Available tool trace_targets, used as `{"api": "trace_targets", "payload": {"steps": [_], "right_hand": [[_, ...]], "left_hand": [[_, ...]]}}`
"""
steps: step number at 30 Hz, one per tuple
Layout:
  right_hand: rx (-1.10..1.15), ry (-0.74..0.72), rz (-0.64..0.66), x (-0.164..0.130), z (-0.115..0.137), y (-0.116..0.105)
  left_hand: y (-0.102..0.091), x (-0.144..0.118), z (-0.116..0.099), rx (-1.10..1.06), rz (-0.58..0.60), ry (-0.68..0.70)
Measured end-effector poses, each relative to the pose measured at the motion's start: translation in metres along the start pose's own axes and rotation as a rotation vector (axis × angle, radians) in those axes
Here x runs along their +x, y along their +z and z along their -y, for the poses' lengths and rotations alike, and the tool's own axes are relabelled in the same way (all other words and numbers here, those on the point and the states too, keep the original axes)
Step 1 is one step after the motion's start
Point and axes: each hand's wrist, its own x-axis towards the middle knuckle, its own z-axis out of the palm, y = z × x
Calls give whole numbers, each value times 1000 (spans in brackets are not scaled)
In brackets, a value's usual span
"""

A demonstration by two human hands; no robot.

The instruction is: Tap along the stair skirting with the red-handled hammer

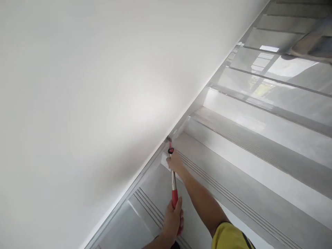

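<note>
A hammer (173,183) with a steel shaft and red grip points up the stairs, its head (169,141) against the joint where the white wall meets the skirting strip (145,174). My left hand (173,219) is closed around the red grip at the bottom of the view. My right hand (176,163), on an arm with a yellow sleeve (228,237), rests curled on the upper shaft just below the head, at the corner of a step. I cannot tell whether it grips the shaft or something small beside it.
A plain white wall (77,97) fills the left half. Glossy grey stair treads with grooved nosings (233,200) climb to the upper right beside white risers (259,124). A blurred brown object (311,45) crosses the top right corner.
</note>
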Motion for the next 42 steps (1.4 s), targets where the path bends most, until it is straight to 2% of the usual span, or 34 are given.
{"api": "trace_targets", "payload": {"steps": [3, 5, 8, 10, 13, 15, 19, 24, 28, 30, 33, 35, 37, 39, 41, 42], "right_hand": [[-12, -25, -60, 5, 0, -12], [-38, -60, -82, 8, -1, -19], [-89, -57, 7, 7, -4, -20], [-91, -54, 28, 10, -4, -23], [-71, -92, -61, 20, 0, -36], [-90, -115, -75, 22, 1, -41], [-145, -88, 62, 13, 0, -37], [-138, -101, -10, 12, 1, -40], [-117, -80, 59, 5, 1, -32], [-83, -88, 47, 13, 5, -40], [-1, -80, -57, 37, 15, -67], [40, -55, -105, 47, 19, -76], [49, -82, -125, 41, 16, -66], [35, -128, -100, 25, 10, -42], [30, -55, -5, 11, 3, -22], [41, -21, 31, 8, 2, -19]], "left_hand": [[10, 5, -8, -7, 70, 33], [19, 7, -11, -9, 64, 19], [26, 4, -6, -40, 23, -36], [29, 4, -9, -53, 37, -38], [34, 7, -22, -47, 98, 29], [37, 7, -24, -49, 99, 38], [42, 2, -13, -95, 35, -35], [45, 1, -12, -90, 110, 38], [37, -5, -8, -97, 67, -7], [37, 2, -18, -73, 67, -1], [42, 24, -49, -1, 131, 106], [42, 34, -60, 7, 164, 132], [35, 31, -51, 2, 164, 121], [22, 19, -28, 3, 121, 88], [12, 7, -11, -12, 41, 23], [10, 3, -9, -17, 32, 13]]}}
